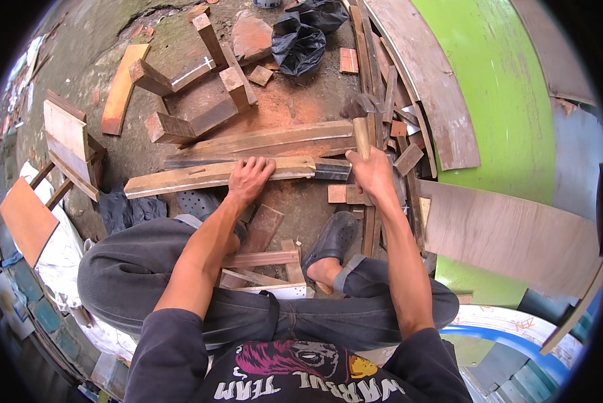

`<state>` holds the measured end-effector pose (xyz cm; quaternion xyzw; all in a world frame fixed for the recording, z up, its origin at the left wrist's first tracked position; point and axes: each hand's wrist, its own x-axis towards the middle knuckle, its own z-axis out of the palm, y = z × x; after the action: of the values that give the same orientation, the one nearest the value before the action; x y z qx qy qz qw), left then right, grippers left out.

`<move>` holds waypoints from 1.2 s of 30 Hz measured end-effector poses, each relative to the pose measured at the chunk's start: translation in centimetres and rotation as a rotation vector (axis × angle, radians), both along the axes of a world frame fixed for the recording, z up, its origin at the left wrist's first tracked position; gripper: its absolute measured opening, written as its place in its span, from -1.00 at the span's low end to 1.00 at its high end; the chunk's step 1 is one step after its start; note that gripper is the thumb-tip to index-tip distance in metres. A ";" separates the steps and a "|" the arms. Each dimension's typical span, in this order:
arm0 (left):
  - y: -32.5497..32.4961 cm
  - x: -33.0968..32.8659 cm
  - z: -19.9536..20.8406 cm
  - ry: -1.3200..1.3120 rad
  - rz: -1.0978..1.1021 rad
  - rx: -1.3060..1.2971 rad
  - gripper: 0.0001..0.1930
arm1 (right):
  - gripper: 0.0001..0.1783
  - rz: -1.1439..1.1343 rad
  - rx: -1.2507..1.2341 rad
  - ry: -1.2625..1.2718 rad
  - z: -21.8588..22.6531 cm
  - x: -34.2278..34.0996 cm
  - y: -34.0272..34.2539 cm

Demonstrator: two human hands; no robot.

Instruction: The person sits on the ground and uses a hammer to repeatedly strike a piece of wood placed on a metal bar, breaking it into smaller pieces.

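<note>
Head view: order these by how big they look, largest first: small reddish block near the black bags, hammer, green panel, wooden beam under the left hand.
1. Green panel, though partly covered
2. Wooden beam under the left hand
3. Hammer in the right hand
4. Small reddish block

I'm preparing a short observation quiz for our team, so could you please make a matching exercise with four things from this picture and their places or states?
Things:
1. Hammer with a pale wooden handle
2. Nearest long, pale-brown wooden beam
3. Large bright green panel
4. Square orange-brown board

Places or states:
A. Under the left hand
B. On the left, near white sheeting
C. Gripped in the right hand
D. Partly covered by brown plywood

Pairs: 1-C, 2-A, 3-D, 4-B.
</note>
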<state>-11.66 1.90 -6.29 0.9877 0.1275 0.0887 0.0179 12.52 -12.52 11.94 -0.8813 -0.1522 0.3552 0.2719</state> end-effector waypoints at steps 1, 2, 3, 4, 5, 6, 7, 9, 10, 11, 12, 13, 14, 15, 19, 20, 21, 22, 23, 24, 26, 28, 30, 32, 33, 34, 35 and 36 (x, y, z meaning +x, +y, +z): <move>0.0 0.0 0.0 0.006 0.003 -0.003 -0.65 | -0.68 -0.001 0.035 -0.070 0.0 -0.7 -0.2; 0.1 0.0 0.1 0.011 0.006 -0.005 -0.65 | -0.66 -0.002 0.069 -0.141 0.1 -1.5 -0.5; 0.1 0.1 0.1 0.018 0.008 -0.004 -0.66 | -0.64 -0.007 0.104 -0.216 0.2 -2.3 -0.9; 0.1 0.2 0.2 0.027 0.010 -0.002 -0.66 | -0.64 -0.066 0.110 -0.176 -1.3 -3.4 -1.7; -0.2 0.5 0.3 0.029 -0.002 -0.005 -0.66 | -0.67 -0.135 0.118 -0.142 -4.6 -4.7 -3.7; -0.6 0.7 0.2 0.016 -0.039 0.027 -0.66 | -0.68 -0.096 0.086 -0.132 -8.6 -5.8 -6.3; -0.8 0.4 -0.1 0.009 -0.065 0.059 -0.67 | -0.69 -0.071 -0.231 0.237 -9.7 -5.7 -7.0; -0.4 0.6 -0.2 0.021 -0.105 0.080 -0.65 | -0.68 -0.225 -0.243 0.441 -10.7 -5.4 -7.3; -0.1 0.8 -0.2 0.043 -0.119 0.062 -0.62 | -0.70 -0.247 -0.197 0.415 -10.9 -4.8 -7.9; -0.2 0.4 -0.2 0.083 -0.118 0.041 -0.60 | -0.72 -0.252 -0.159 0.404 -9.7 -4.5 -7.6; -0.2 0.4 0.2 0.127 -0.118 0.026 -0.53 | -0.73 -0.266 -0.126 0.397 -7.9 -4.5 -7.4; -0.3 0.1 0.3 0.147 -0.110 0.022 -0.51 | -0.76 -0.304 -0.051 0.395 -5.2 -4.1 -6.3; -0.2 0.2 0.5 0.157 -0.109 0.023 -0.50 | -0.76 -0.328 0.030 0.353 -3.5 -3.6 -5.8; -0.2 0.2 0.5 0.169 -0.111 0.018 -0.48 | -0.75 -0.355 0.104 0.312 -2.3 -3.5 -5.6; -0.1 0.2 0.4 0.194 -0.099 0.004 -0.41 | -0.71 -0.397 0.302 0.145 -0.6 -3.6 -5.0; -0.3 0.3 0.6 0.178 -0.093 0.012 -0.45 | -0.70 -0.377 0.295 0.051 -1.9 -3.9 -5.9; -0.4 0.7 0.8 0.160 -0.082 0.026 -0.50 | -0.69 -0.352 0.292 -0.043 -3.0 -4.1 -6.4; -0.5 1.0 1.1 0.143 -0.070 0.040 -0.54 | -0.68 -0.349 0.255 -0.036 -3.8 -4.2 -7.1; -0.6 1.1 1.3 0.138 -0.057 -0.005 -0.45 | -0.68 -0.348 0.218 -0.026 -4.2 -4.6 -7.7; -0.8 1.2 1.6 0.133 -0.045 -0.049 -0.37 | -0.67 -0.348 0.180 -0.016 -4.6 -4.9 -8.3; -0.8 1.5 1.9 0.097 -0.019 -0.086 -0.27 | -0.65 -0.453 0.156 0.103 -5.2 -5.7 -8.8; -0.6 1.8 1.9 0.032 0.008 -0.073 -0.26 | -0.65 -0.530 0.155 0.172 -5.5 -6.0 -9.1; 0.1 2.8 2.8 0.055 0.073 -0.091 -0.25 | -0.67 -0.581 0.168 0.187 -5.8 -6.0 -9.6; 0.9 4.4 4.4 0.063 0.150 -0.107 -0.29 | -0.67 -0.604 0.161 0.181 -5.9 -5.7 -9.8; 1.3 4.8 4.4 0.080 0.143 -0.106 -0.30 | -0.67 -0.611 0.161 0.178 -5.7 -5.5 -9.8; 1.7 5.1 4.3 0.096 0.137 -0.105 -0.31 | -0.67 -0.604 0.158 0.174 -5.5 -5.4 -9.8; 2.2 5.4 4.4 0.110 0.134 -0.100 -0.32 | -0.66 -0.592 0.161 0.169 -4.9 -5.3 -9.4; 2.3 5.5 4.4 0.123 0.154 -0.132 -0.31 | -0.66 -0.580 0.164 0.164 -4.6 -5.2 -9.2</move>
<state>-6.14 4.22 -1.92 0.9752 0.2094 0.0202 0.0683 7.36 -21.67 7.31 -0.8316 0.1001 0.3191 0.4433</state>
